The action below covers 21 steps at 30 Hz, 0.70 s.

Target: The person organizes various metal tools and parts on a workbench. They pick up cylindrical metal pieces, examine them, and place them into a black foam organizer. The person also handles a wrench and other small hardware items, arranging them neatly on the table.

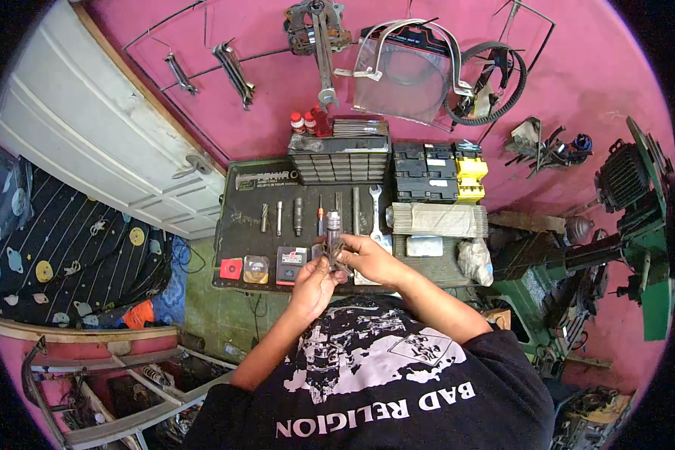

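Metal cylinder point(333, 225) between closed fingers point(343, 253)

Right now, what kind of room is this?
Probably a small repair workshop. Wrenches and a toothed belt hang on the pink wall, and metal tools lie in a row on the dark workbench before the hands.

From my feed I see the wearer's black short-sleeved T-shirt point(397, 375) filling the near part of the view. Its chest carries a large white-grey print of broken, splattered shapes, with a tilted diamond outline to the right and a line of bold white lettering below it, upside down to my camera. The sleeves end above the elbows, so both forearms are bare. The left hand point(313, 283) and the right hand point(367, 259) wear no gloves.
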{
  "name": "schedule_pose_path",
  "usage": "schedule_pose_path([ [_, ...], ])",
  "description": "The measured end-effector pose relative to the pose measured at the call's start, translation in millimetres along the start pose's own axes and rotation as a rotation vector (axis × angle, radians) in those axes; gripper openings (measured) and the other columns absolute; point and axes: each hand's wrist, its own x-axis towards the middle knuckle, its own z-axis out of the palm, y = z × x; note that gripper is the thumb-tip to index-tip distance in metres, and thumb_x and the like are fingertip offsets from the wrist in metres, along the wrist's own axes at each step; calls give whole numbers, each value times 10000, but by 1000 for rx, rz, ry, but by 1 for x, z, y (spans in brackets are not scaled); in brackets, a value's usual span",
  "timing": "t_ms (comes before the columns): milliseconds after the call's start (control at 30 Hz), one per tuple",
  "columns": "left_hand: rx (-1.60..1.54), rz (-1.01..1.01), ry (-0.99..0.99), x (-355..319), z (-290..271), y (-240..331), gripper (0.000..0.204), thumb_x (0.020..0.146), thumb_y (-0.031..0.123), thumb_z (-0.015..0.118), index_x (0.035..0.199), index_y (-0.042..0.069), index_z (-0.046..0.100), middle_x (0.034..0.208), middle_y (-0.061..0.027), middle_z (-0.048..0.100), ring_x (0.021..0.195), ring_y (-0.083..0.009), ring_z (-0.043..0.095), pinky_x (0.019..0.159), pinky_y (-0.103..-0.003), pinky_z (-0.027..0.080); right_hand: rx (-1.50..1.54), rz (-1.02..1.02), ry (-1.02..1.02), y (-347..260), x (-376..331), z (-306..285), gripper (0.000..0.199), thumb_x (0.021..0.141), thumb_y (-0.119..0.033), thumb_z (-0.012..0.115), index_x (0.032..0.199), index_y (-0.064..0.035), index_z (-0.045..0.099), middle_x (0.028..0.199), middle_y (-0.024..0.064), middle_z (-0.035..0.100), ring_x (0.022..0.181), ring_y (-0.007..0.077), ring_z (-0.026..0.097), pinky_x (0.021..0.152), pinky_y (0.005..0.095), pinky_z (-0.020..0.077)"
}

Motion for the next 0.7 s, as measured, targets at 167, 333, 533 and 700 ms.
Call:
schedule_pose_path([
  [167, 26, 27, -21, 0, -7, -1, 212, 1014, 208, 559, 1101, 45, 663, 1042, -34, 686, 921, -135, 608, 839, -328, 473, 275, 57, 79, -13, 8, 6, 346, 1037, -214, 518, 1295, 10, 576, 1168, 53, 651, 1083, 122, 568, 965, 297, 449],
  [333, 24, 23, 77, -1, -2, -1, 191, 1009, 204, 570, 1070, 50, 666, 1028, -25, 684, 943, -126, 611, 850, -314, 476, 274, 116, 0, 0, 3, 14, 350, 1040, -196, 513, 1331, -5, 551, 1218, 56, 629, 1151, 133, 544, 1011, 309, 419],
  [533, 118, 71, 32, -2, -5, -6, 204, 1027, 201, 529, 1099, 55, 651, 1063, -27, 675, 964, -144, 605, 869, -333, 463, 191, 37, 45, -20, 9, 0, 430, 1031, -254, 533, 1407, -48, 495, 1299, 36, 583, 1223, 134, 482, 1043, 321, 389],
  [700, 84, 96, 73, -1, -4, -9, 191, 1017, 203, 558, 1063, 47, 659, 1031, -17, 668, 950, -120, 590, 866, -309, 455, 49, -41, 40, 11, 5, 8, 485, 1029, -308, 524, 1432, -45, 462, 1399, 63, 501, 1297, 170, 425, 1099, 340, 329],
])
